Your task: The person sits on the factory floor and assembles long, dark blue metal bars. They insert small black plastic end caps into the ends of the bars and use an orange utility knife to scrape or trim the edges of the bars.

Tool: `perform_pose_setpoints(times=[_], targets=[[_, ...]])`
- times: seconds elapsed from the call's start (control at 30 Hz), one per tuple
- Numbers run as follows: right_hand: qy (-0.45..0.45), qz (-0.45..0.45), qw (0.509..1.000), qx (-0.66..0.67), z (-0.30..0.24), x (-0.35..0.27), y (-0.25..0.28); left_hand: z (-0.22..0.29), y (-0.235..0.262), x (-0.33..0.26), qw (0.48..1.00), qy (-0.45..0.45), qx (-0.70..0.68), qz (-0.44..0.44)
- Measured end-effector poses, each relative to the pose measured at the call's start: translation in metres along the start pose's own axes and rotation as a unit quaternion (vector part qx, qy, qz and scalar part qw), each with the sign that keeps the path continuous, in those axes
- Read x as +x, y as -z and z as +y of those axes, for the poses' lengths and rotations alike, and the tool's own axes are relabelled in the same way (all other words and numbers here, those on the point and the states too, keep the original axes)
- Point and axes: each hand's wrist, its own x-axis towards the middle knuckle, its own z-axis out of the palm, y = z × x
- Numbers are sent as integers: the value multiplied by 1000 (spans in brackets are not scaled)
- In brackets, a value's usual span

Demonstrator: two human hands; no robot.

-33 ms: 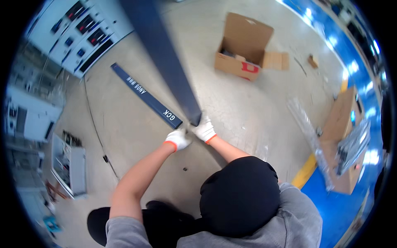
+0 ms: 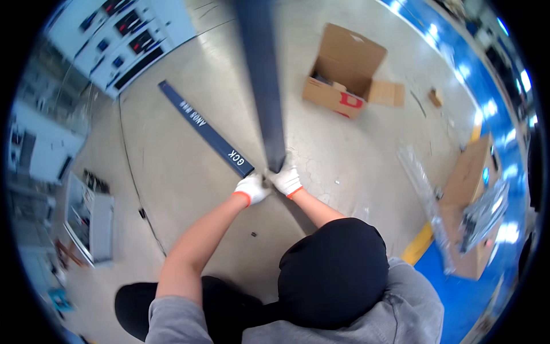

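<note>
A long navy-blue strip (image 2: pixel 264 97) stands raised in front of me, its upper part blurred and running out past the top edge. At its lower end my right hand (image 2: pixel 286 180), in a white glove with an orange cuff, is closed around it. Close beside it is my left hand (image 2: pixel 251 191), gloved the same way, with fingers curled in toward the strip's foot; what they hold is hidden. Just beyond the left hand, a second navy strip (image 2: pixel 215 140) with white lettering lies on the floor, pointing away to the far left.
An open cardboard box (image 2: pixel 332 98) with items inside stands at the far right. Clear plastic wrap (image 2: pixel 421 189) and a long carton (image 2: pixel 458 212) lie to the right, by a blue floor area. A dark cable (image 2: pixel 130 166) crosses the floor at left, near a white open-topped case (image 2: pixel 103 229).
The raised strip's upper end has swung right and now stands more straight ahead. Both hands stay close together at its foot. The whole view has shifted slightly.
</note>
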Motion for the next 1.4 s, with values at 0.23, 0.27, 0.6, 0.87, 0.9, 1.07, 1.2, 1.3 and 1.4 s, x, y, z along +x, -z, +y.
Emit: perform_pose_setpoints(times=[0.23, 0.27, 0.6, 0.87, 0.9, 1.07, 1.2, 1.3, 1.4], targets=[[19, 12, 997, -67, 30, 8, 19, 36, -80, 17, 966, 89, -61, 236], [2, 20, 999, -46, 37, 6, 26, 36, -87, 15, 958, 79, -76, 265], [57, 13, 993, 104, 36, -29, 6, 1, -103, 7, 944, 11, -65, 322], [228, 43, 973, -8, -89, -1, 48, 0, -100, 1, 941, 46, -85, 324], [251, 65, 962, 92, -121, 5, 50, 5, -97, 2, 942, 42, -88, 322], [226, 64, 962, 140, -148, 4, 33, -8, -109, -7, 934, 46, -112, 335], [266, 68, 958, 83, -144, -10, 39, -5, -100, -24, 935, 49, -149, 318], [304, 16, 949, 86, -143, -21, 33, 3, -102, -25, 909, 10, -186, 374], [281, 12, 958, 49, -139, -14, 43, 44, -74, -15, 841, -110, -305, 433]])
